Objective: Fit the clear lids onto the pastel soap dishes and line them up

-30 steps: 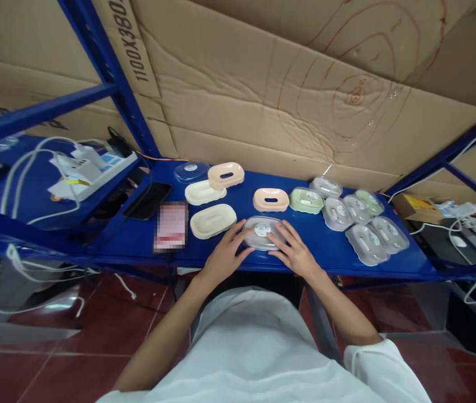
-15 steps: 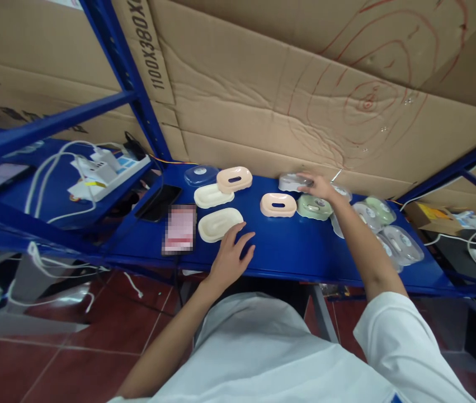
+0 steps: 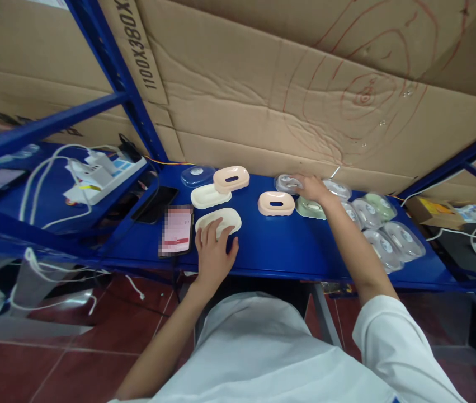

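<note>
Cardboard (image 3: pixel 238 73) reads "1100X380X"; right hand (image 3: pixel 311 188) touches grey dish (image 3: pixel 282 182).

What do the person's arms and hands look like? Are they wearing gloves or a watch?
No gloves! The left hand and right hand are bare, and I see no watch or rings. The forearms are bare too. The right sleeve is short, loose and pale, nearly white, ending near the elbow. The left one is mostly out of the picture.

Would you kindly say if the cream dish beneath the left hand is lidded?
Unlidded: the cream dish shows a bare rim and hollow.
</note>
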Demonstrator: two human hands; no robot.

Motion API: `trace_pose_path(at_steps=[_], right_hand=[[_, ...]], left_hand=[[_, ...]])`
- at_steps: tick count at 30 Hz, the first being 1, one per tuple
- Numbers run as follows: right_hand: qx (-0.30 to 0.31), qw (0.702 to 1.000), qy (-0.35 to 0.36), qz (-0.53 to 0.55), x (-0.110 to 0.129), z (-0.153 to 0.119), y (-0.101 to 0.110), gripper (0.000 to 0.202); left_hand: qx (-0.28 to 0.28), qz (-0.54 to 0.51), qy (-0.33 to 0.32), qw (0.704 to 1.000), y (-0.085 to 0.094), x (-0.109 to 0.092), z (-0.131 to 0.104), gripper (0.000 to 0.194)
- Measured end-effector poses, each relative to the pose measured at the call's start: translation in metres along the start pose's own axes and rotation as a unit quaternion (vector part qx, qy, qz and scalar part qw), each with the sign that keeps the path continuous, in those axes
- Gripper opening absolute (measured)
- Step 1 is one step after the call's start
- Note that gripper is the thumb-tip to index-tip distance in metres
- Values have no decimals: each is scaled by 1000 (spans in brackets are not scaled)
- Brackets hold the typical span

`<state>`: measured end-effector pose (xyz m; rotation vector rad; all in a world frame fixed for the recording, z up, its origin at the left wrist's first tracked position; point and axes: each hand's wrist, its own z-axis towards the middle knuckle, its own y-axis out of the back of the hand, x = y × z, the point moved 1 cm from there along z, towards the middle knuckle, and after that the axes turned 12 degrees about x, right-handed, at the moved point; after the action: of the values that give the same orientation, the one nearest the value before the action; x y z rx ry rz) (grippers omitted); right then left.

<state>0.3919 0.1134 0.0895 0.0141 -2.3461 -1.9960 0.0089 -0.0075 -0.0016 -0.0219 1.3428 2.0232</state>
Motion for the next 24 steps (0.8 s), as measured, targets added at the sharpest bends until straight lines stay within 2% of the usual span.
trace_pose_path(at_steps=[7,13,18,24], right_hand=[[7,998,-64,-18,-9,-3,-7,49],[0,997,-76,-21,-14,-2,-6,75],[25,996,-85,0,-17,5,-1,66],[17,994,-107,7,-19,-7,-4,63]], left_hand=[[19,-11,0,1000,-6,6,1,25],[30,-18,4,999,-6,5,1,23],[38,-28,1,999,-7,6,0,23],[32,-8,-5,999,-7,6,1,19]])
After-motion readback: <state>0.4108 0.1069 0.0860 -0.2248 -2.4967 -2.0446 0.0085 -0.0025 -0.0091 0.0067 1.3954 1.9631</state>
